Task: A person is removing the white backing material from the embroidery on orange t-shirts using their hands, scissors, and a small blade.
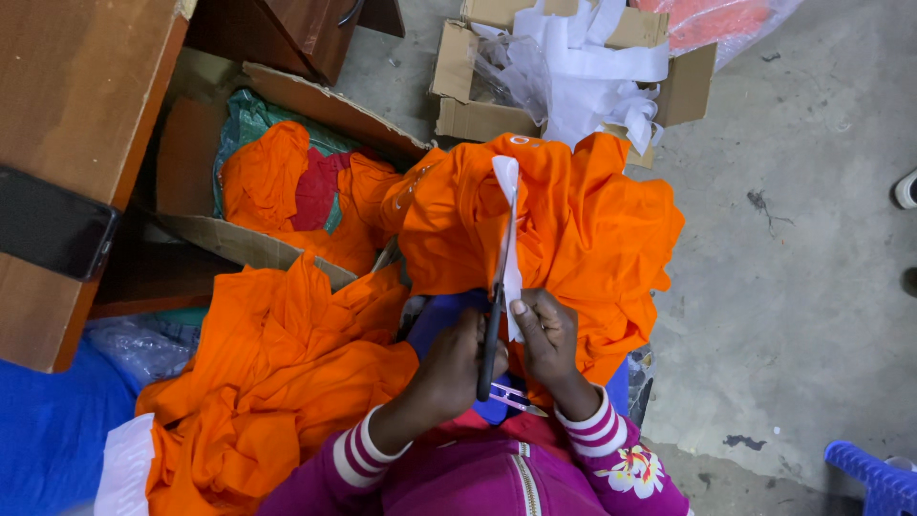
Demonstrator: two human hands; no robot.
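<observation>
Left hand [449, 368] closed round scissors [493, 325], blades pointing to 12 o'clock up along a white strip [507, 229]. Right hand [546, 336] pinching the strip's lower end, thumb flat on it just at 3 o'clock of the blades. Strip lying over an orange garment [573, 220] bunched on the lap, upper end folded near the collar at 12 o'clock. Risks, judged from this: right thumb touching-close to the cutting edge, so a careless snip likely nicks skin. Orange cloth directly under the strip, so blades dipping too deep likely slice the garment instead of the white. Strip slack and twisted, so a wandering cut or torn edge probable if tension drops. Blade opening hidden behind strip and fingers, cannot tell how wide. More orange cloth [277, 382] heaped at 9 o'clock, half sliding off lap toward box [191, 162]; could snag the left elbow and jerk the scissors. Phone [53, 225] on wooden surface [76, 96] at 10 o'clock, near the edge. Box of white scraps [573, 67] at 12 o'clock on floor [802, 239].
</observation>
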